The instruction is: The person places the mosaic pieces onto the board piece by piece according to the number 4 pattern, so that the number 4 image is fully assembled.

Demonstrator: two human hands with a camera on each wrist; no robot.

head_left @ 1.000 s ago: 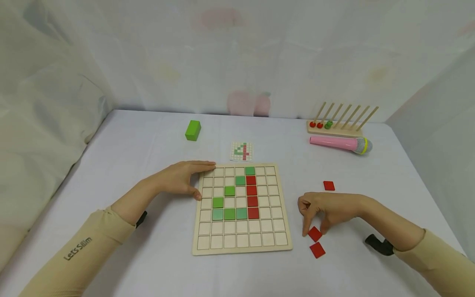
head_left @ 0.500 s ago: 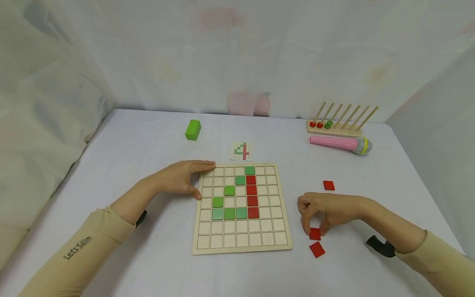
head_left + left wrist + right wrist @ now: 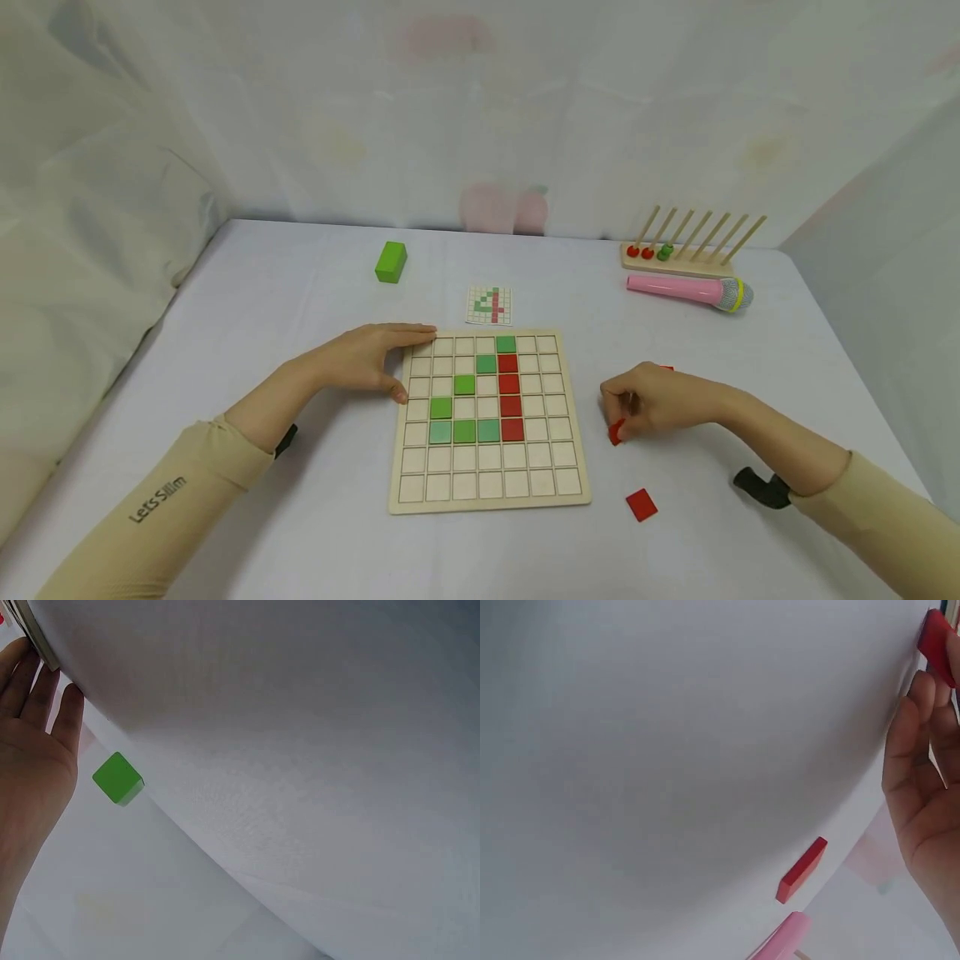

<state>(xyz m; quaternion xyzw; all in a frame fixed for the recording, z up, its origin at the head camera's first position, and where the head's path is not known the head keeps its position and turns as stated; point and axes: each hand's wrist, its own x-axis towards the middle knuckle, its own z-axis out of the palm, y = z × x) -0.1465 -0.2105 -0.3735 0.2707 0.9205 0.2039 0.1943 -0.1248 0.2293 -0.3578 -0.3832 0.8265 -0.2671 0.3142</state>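
Note:
A pale wooden grid board (image 3: 489, 483) lies in the middle of the table, with green tiles (image 3: 464, 384) and red tiles (image 3: 510, 406) set in some of its squares. My left hand (image 3: 360, 358) rests at the board's upper left edge, fingers fairly straight and thumb apart. Right of the board, my right hand (image 3: 656, 398) pinches a red tile (image 3: 616, 432), also visible between the fingers in the right wrist view. One loose red tile (image 3: 641, 505) lies below that hand. Another red tile (image 3: 802, 870) lies behind it, mostly hidden in the head view.
Above the board lies a small printed pattern card (image 3: 489, 306). A green block (image 3: 391, 262) stands at the back left. At the back right are a pink toy microphone (image 3: 675, 288) and a wooden peg rack (image 3: 675, 265) with red and green beads.
My right hand has picked up the nearer red tile and moved it slightly up and left, towards the board. My left hand has stayed at the board's edge.

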